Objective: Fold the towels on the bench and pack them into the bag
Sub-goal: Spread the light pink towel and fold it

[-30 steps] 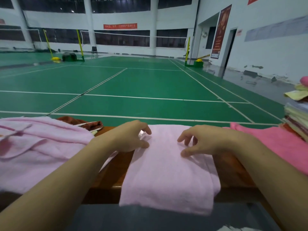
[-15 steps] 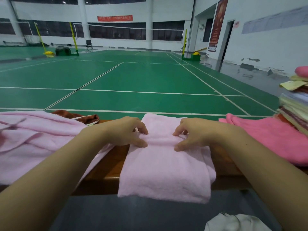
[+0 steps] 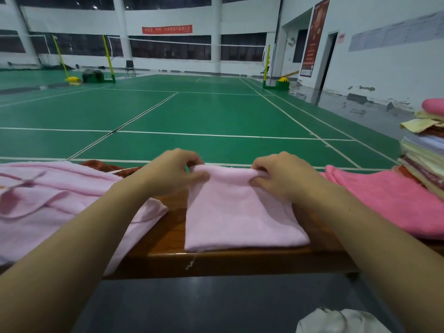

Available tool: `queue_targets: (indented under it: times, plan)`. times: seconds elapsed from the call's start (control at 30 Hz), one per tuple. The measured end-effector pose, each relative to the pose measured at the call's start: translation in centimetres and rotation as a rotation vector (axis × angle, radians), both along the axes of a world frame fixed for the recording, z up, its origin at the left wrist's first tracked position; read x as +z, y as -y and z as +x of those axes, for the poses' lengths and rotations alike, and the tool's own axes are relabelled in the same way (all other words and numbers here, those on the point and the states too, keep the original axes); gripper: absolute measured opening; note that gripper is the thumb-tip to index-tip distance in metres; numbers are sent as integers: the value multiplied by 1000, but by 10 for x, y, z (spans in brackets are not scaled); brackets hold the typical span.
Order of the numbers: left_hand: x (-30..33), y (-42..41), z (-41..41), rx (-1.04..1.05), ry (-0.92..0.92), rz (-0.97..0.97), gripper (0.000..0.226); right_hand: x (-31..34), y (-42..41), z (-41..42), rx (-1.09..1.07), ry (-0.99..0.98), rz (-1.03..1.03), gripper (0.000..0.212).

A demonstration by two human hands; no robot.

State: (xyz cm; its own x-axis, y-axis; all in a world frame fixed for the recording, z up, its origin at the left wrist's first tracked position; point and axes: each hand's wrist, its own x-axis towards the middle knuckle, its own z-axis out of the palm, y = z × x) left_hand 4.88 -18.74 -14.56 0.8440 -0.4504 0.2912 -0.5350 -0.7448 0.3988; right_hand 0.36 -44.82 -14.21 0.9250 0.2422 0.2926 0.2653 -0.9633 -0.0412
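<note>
A light pink towel point(image 3: 240, 217) lies on the wooden bench point(image 3: 230, 263) in front of me, its near edge at the bench's front. My left hand point(image 3: 170, 171) pinches the towel's far left corner, and my right hand point(image 3: 281, 174) pinches the far right corner. The far edge is raised off the bench between both hands. A whitish fabric object point(image 3: 341, 322), possibly the bag, shows at the bottom right on the dark floor.
A larger light pink towel point(image 3: 60, 207) is spread on the bench at left, with a brown cloth point(image 3: 105, 165) behind it. A darker pink towel point(image 3: 389, 200) lies at right, beside a stack of folded towels point(image 3: 425, 159). Beyond is a green court floor.
Both hands went from resting on the towel to pinching its far corners and lifting the far edge. The towel's hanging front part has been drawn up onto the bench.
</note>
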Motion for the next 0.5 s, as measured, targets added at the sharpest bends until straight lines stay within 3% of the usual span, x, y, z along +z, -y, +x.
queue_targets:
  times: [0.07, 0.13, 0.2, 0.33, 0.5]
  plan:
    - [4, 3, -1, 33, -47, -236, 19, 4, 1, 4, -9, -6, 273, 15]
    - [8, 8, -4, 20, -260, -510, 19, 10, 0, 2, -14, -146, 699, 12]
    - [10, 12, -5, -30, -392, -697, 19, 12, 0, 2, -12, -218, 959, 11]
    - [16, 12, 0, -64, -286, -704, 17, 12, 7, 9, 61, -23, 857, 9]
    - [35, 0, -8, -130, -57, -482, 27, 22, 13, 3, 205, 96, 743, 9]
